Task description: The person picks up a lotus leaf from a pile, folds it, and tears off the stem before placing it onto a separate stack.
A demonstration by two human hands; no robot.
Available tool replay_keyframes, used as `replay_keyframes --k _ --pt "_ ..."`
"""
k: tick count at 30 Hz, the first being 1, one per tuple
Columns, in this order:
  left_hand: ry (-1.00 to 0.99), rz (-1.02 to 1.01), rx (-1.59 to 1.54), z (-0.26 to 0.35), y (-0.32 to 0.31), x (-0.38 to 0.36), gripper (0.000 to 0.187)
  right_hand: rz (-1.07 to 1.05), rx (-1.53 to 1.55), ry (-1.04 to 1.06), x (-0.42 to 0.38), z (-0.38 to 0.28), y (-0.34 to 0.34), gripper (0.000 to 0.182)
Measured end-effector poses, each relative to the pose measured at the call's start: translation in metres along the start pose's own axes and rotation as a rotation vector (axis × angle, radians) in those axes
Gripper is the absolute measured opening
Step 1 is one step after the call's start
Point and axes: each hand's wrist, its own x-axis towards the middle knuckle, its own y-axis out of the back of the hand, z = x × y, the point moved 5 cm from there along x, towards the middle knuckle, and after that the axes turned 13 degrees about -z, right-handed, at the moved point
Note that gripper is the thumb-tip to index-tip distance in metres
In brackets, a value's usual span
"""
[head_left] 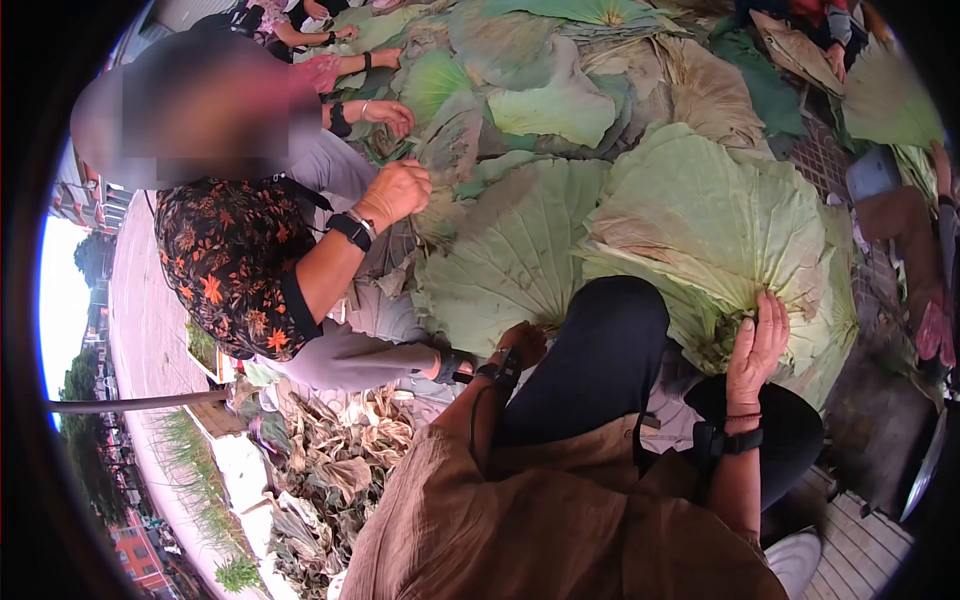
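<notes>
Resting at the lower edge of a broad, round lotus leaf [515, 255], near where its ribs meet: the left hand [522, 342], fingers curled under and pressed together against the leaf margin, though whether pinching it or only touching cannot be told. Pale green, matte, ribbed like a fan from that low centre outward, with a slightly ragged rim; lying flat, spreading up and away from the hand, above the black-trousered knee [600, 350]. Just beside it to the right, overlapping: a second large leaf [710, 215], yellower green, browned and dry in patches toward its upper left, creased and gathered at the bottom into a bunched stem end. Cupped against that gathered end: the right hand [755, 350], fingers long and close together, laid along the crumpled folds, thumb hidden, so more of a press than a clear pinch. Ribs here running from the hand upward and leftward, long axis tilted the same way.

Farther left, a neighbouring person in a flower-print top [230, 260], fist [395, 190] closed over a smaller crumpled leaf. Behind, a heap of more leaves [560, 90], green and tan, layered over one another. Lower left, a pile of shrivelled brown leaf scraps [330, 460] on the ground.
</notes>
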Motion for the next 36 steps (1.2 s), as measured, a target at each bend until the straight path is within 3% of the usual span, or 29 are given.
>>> replay_keyframes --k 1,6,7,9,13,15,16,18,21,22,25,28,33,35,36 --pt "-0.002 -0.002 0.001 0.009 0.019 -0.008 0.028 -0.003 0.004 -0.007 -0.001 0.002 -0.002 0.041" --pt "0.389 0.045 -2.655 0.025 0.045 -0.032 0.05 -0.008 0.011 -0.007 0.0 0.003 -0.002 0.041" --pt "0.388 0.042 -2.655 0.021 0.033 -0.025 0.05 -0.007 0.013 -0.006 0.0 0.002 -0.002 0.041" --pt "-0.083 0.014 -2.692 0.013 0.023 -0.008 0.056 -0.004 0.014 -0.006 0.0 0.002 -0.002 0.041" --pt "0.005 0.04 -2.657 0.014 0.026 -0.013 0.056 -0.001 0.019 -0.01 0.0 0.0 -0.001 0.041" --pt "0.009 0.248 -2.732 0.011 0.022 -0.01 0.051 0.002 0.022 -0.008 0.0 -0.001 0.0 0.041" --pt "0.004 0.247 -2.732 0.01 0.017 -0.006 0.051 -0.003 0.015 -0.01 -0.001 -0.002 0.0 0.041" --pt "-0.229 0.32 -3.018 0.002 0.006 0.011 0.038 0.003 0.005 -0.009 0.0 -0.001 0.0 0.041" --pt "-0.411 0.263 -3.224 -0.009 0.014 0.013 0.026 0.015 -0.001 -0.019 -0.001 -0.001 0.003 0.041" --pt "-0.267 0.459 -3.1 -0.012 0.015 0.009 0.022 0.006 0.009 -0.019 0.0 -0.002 0.003 0.041" --pt "-0.253 0.52 -3.121 -0.017 0.023 -0.006 0.023 0.022 0.025 -0.019 0.0 -0.002 0.006 0.04" --pt "-0.441 0.444 -3.113 -0.022 0.028 -0.016 0.021 0.0 0.056 -0.024 -0.001 0.0 0.007 0.039" --pt "-0.552 0.402 -3.164 -0.031 0.047 -0.031 0.017 0.019 0.062 -0.044 -0.003 0.001 0.011 0.038" --pt "-0.483 0.46 -3.192 -0.04 0.057 -0.038 0.019 0.018 0.067 -0.039 -0.003 0.001 0.011 0.038" --pt "-0.545 0.489 -3.145 -0.044 0.067 -0.043 0.02 0.028 0.074 -0.04 -0.003 0.001 0.011 0.038"
